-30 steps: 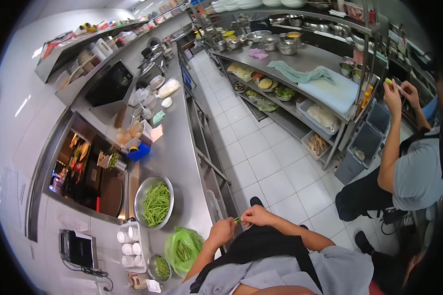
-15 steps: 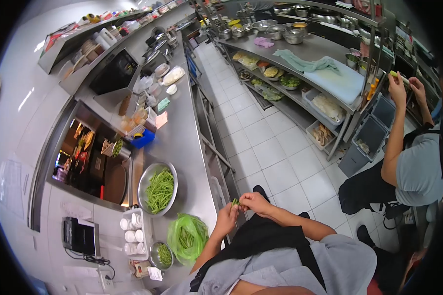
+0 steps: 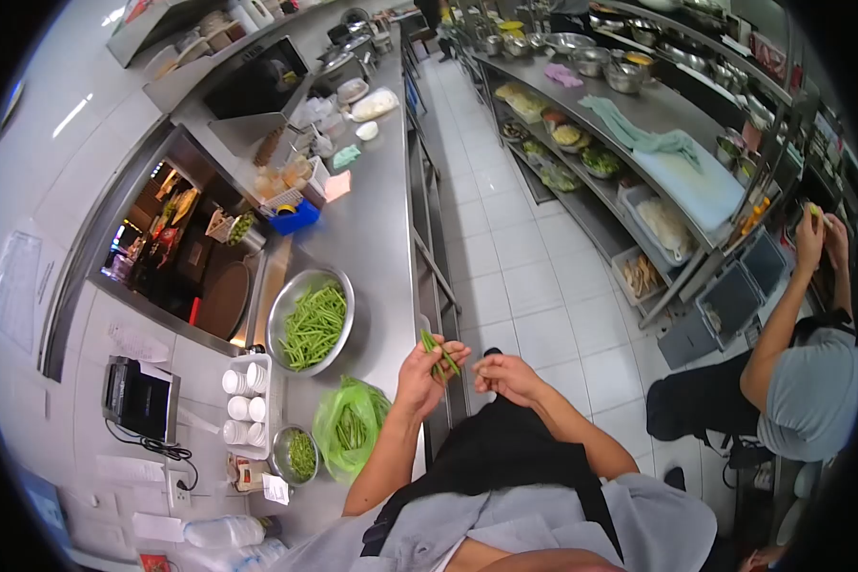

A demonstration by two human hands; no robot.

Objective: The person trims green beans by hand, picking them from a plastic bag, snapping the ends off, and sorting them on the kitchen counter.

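Green bean pieces [image 3: 438, 354] lie in my left hand [image 3: 427, 375], whose fingers are curled round them beside the counter's edge. My right hand [image 3: 510, 378] is just to the right, apart from the left, its fingers partly curled; whether it pinches something small cannot be made out. A large steel bowl [image 3: 345, 351] on the counter holds many cut green beans [image 3: 313, 326]. Nearer me, a green plastic bag [image 3: 330, 429] contains more beans. Beside the bag, a small steel bowl [image 3: 280, 459] holds small green pieces [image 3: 301, 455].
White cups [image 3: 238, 408] sit in a white basket on the left. A blue container [image 3: 296, 219] stands farther up the steel counter [image 3: 377, 248]. Across the tiled aisle, a co-worker [image 3: 810, 391] holds something green near a shelved table [image 3: 658, 124] and grey bins [image 3: 731, 303].
My hands have come apart and moved forward from the apron; the green pieces now show in the left one. The view has shifted, and the co-worker's hands appear lower at the right.
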